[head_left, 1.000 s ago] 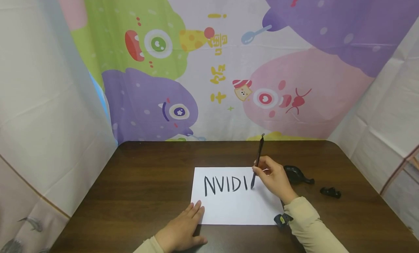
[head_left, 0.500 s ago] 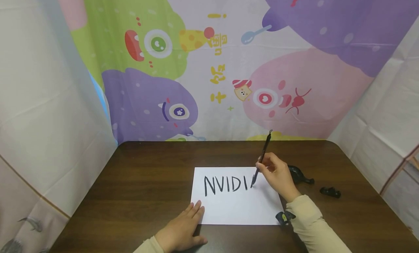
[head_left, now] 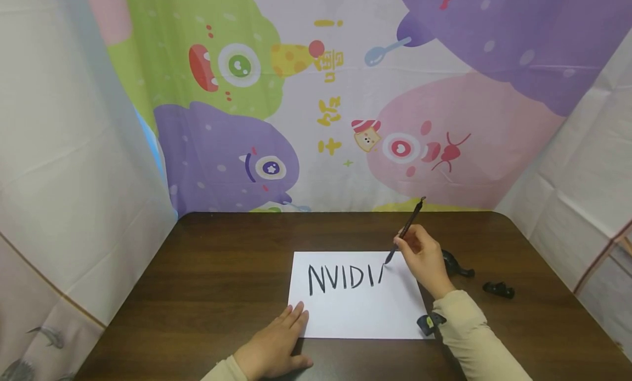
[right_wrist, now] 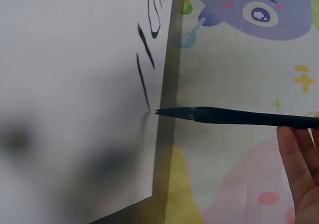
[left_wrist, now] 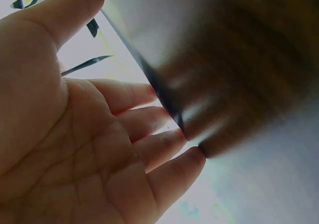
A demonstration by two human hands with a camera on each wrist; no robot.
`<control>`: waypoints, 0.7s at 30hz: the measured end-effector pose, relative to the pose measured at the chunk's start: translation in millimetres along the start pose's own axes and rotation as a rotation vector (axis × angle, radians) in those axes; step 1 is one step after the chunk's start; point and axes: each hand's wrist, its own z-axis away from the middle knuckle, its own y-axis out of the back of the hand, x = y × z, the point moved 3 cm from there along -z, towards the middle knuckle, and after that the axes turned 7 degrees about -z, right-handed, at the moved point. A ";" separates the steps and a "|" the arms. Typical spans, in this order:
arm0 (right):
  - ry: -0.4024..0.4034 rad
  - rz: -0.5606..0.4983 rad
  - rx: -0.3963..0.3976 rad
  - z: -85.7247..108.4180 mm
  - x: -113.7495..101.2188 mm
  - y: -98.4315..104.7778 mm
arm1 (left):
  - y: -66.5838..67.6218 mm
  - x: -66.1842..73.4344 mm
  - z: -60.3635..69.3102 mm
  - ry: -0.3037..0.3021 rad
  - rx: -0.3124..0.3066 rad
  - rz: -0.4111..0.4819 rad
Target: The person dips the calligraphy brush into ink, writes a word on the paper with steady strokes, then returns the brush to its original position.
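Observation:
My right hand pinches a dark calligraphy brush by its handle, which leans up to the right. Its pointed tip is at the top of a slanted black stroke on a white sheet of paper; I cannot tell whether it touches. Left of that stroke stand the black letters "NVIDI". The right wrist view shows the brush with the fingers behind it. My left hand rests at the sheet's lower left corner, fingers extended; its palm fills much of the left wrist view.
A black, rounded dish-like object, partly hidden by my right hand, and a small black object lie to the right on the brown wooden table. A cartoon-printed curtain hangs behind the table.
My right hand has shifted up and right, and the brush leans further right. Its tip has moved from the slanted stroke's bottom to its top, uncovering that stroke. My left hand stays in place.

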 end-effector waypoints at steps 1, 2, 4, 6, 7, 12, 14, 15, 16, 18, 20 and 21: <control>-0.003 0.008 0.004 0.0 1.0 -0.5 | 0.1 0.1 0.1 0.000 0.000 0.000; -0.007 0.012 0.008 0.2 2.0 -1.1 | -0.1 0.1 0.1 0.001 -0.001 0.002; -0.013 0.017 0.011 0.7 3.4 -2.0 | -0.7 -0.2 -0.1 0.002 0.000 0.001; -0.019 0.013 0.011 1.3 4.1 -2.4 | -1.4 -0.6 -0.3 0.004 -0.002 0.001; -0.021 0.008 0.009 1.5 4.1 -2.4 | -1.8 -0.9 -0.5 0.005 -0.002 -0.001; -0.017 -0.023 0.000 2.6 5.1 -1.9 | -2.9 -1.5 -1.4 0.000 0.003 -0.008; -0.014 -0.032 -0.001 3.0 6.3 -1.9 | -3.1 -1.7 -1.6 0.000 0.004 -0.010; -0.013 -0.034 -0.002 3.2 6.7 -2.0 | -3.2 -1.7 -1.7 -0.001 0.004 -0.011; -0.011 -0.029 -0.001 3.4 6.8 -2.2 | -3.3 -1.8 -1.7 0.001 0.002 -0.011; -0.012 -0.023 -0.002 3.9 6.6 -2.4 | -3.5 -1.9 -1.9 0.002 -0.001 -0.009; -0.009 -0.013 0.000 4.2 3.8 -2.5 | -3.7 -2.1 -2.2 0.005 -0.003 -0.006; -0.006 -0.009 0.000 4.3 0.8 -2.3 | -3.8 -2.1 -2.4 0.005 -0.004 -0.005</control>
